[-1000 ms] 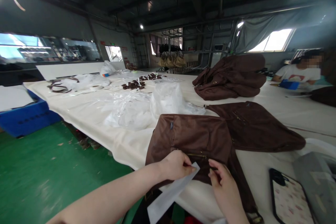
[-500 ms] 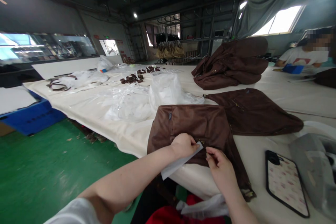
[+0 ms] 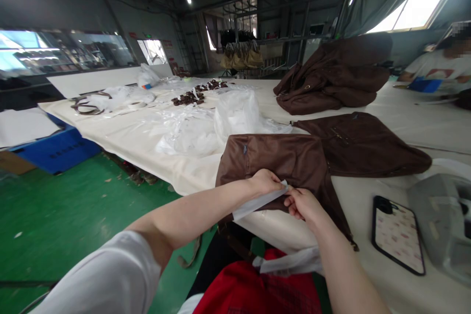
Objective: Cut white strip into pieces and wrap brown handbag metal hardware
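A brown bag [image 3: 283,154] lies on the table in front of me, a small dark label near its upper left corner. My left hand [image 3: 265,181] rests over its front, fingers closed on a thin whitish strip [image 3: 253,205] like paper or film. The strip slants down to the left past the table edge. Close against the strip's upper end is my right hand [image 3: 300,202], its thumb and forefinger pinched and the other fingers curled. What that pinch holds is hidden. The bag's small metal fitting is covered by my hands.
A second brown bag [image 3: 362,144] lies behind to the right, below a brown pile [image 3: 331,81]. Crumpled clear plastic [image 3: 195,132] spreads to the left. A phone [image 3: 397,235] and a grey tape dispenser-like object [image 3: 441,221] sit at right. A person [image 3: 434,66] sits far right.
My right hand has closed in to the strip's end beside my left hand; before, the two were slightly apart. The metal fitting has become covered. The view has tilted down a little.
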`<state>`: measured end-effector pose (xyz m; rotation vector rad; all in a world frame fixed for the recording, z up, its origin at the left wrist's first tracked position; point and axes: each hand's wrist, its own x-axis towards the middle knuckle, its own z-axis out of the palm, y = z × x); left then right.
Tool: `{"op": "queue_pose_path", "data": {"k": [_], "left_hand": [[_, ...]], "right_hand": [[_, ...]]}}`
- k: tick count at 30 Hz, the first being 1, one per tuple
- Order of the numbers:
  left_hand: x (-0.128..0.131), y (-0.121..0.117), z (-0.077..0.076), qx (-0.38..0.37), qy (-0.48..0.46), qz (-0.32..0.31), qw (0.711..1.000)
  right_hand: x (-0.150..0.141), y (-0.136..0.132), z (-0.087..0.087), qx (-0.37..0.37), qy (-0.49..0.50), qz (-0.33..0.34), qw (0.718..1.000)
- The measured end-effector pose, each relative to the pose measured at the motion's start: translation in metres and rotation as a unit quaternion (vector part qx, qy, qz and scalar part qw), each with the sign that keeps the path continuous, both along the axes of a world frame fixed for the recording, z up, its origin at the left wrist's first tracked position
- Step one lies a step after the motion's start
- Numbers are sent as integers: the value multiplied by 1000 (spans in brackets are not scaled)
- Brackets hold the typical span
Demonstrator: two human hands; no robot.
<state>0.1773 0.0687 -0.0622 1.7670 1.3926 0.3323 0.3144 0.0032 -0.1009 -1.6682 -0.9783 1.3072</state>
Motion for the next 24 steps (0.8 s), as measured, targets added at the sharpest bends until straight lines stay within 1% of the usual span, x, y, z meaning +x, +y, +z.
{"op": "queue_pose_path", "data": {"k": [3, 7, 10, 14, 17, 22, 24], "left_hand": [[-2, 4, 6, -18, 9, -19, 1000], [-3, 7, 16, -50, 22, -51, 997], [-3, 6, 20, -46, 32, -60, 997], [-1, 2, 14, 3, 60, -54, 997], [0, -4, 9, 53, 84, -65, 993], [-3, -21, 7, 154, 112, -66, 980], [-5, -30, 3, 226, 125, -82, 963]], "right_hand": [[-1, 2, 2, -6, 45, -4, 999], [0, 0, 3, 7, 78, -11, 997], [0, -2, 2, 20, 86, -9, 996], [3, -3, -1, 30, 84, 2, 996], [2, -4, -4, 37, 74, 8, 997], [-5, -1, -10, 48, 27, -15, 998], [-8, 1, -13, 54, 7, -25, 998]]}}
